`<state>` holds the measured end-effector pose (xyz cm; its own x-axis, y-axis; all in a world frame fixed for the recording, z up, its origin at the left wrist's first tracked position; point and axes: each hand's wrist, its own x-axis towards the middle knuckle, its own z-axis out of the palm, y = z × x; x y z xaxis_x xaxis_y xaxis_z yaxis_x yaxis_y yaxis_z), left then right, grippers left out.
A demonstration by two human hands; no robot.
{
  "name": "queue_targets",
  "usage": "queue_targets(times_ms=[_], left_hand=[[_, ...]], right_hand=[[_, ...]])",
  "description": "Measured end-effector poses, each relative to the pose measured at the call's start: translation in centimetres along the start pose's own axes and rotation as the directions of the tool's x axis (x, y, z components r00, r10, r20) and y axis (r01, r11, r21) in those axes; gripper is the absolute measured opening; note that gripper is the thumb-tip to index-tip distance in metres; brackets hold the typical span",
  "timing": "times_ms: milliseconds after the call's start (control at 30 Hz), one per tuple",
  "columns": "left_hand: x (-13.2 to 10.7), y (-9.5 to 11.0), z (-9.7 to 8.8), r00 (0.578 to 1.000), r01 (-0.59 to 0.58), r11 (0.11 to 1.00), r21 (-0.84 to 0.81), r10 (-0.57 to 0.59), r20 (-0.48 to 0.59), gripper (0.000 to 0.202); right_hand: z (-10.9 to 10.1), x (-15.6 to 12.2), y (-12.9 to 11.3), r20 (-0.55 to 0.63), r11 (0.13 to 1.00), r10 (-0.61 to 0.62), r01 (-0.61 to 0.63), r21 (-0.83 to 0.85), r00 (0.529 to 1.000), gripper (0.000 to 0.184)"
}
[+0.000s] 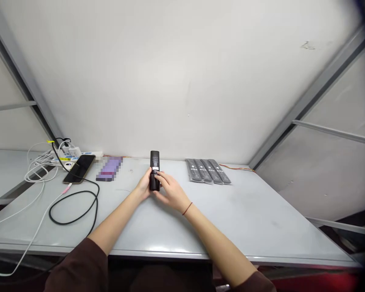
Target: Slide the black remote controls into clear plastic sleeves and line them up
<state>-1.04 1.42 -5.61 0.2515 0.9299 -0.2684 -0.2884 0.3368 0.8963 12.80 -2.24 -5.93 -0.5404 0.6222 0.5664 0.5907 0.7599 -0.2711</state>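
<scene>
The room was bright, with soft shadows. The near table edge (pixel 167 249) had a white shine. The sides looked bent, and the top right corner was dark and blurry.

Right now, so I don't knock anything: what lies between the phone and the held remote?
In the head view, a purple item, too pixelated to identify, lies between the phone and the black remote.
</scene>
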Motion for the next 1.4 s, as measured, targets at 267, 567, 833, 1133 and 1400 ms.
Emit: queue_targets(times_ms=[267, 567, 833, 1133, 1400], left_hand=[[-0.2, -0.3, 0.1, 0.997, -0.004, 0.972, -0.237, 0.022, 0.074, 0.049], [-0.4, -1.0, 0.5, 0.991, 0.031, 0.934, -0.356, 0.017, 0.13, 0.031], [-0.4, -0.9, 0.7, 0.996, 0.027, 0.926, -0.376, 0.007, 0.089, 0.028], [-0.7, -0.5, 1.4, 0.953, -0.302, 0.86, -0.411, 0.264, -0.148, 0.046], [0.0, 1.0, -0.2, 0.955, -0.281, 0.754, -0.594, 0.157, -0.252, 0.024]], right_hand=[[0.0, -0.1, 0.4, -0.003, 0.992, 0.045, -0.045, -0.122, 0.999, 0.049], [-1.0, -0.2, 1.7, 0.014, 0.977, 0.135, -0.131, -0.165, 0.991, 0.088], [-1.3, -0.1, 1.8, 0.014, 0.983, 0.15, -0.148, -0.106, 0.989, 0.081], [-0.4, -0.2, 1.1, 0.141, 0.863, 0.322, -0.351, 0.364, 0.936, 0.062], [-1.1, 0.8, 0.6, 0.316, 0.283, 0.55, -0.528, 0.801, 0.773, 0.041]])
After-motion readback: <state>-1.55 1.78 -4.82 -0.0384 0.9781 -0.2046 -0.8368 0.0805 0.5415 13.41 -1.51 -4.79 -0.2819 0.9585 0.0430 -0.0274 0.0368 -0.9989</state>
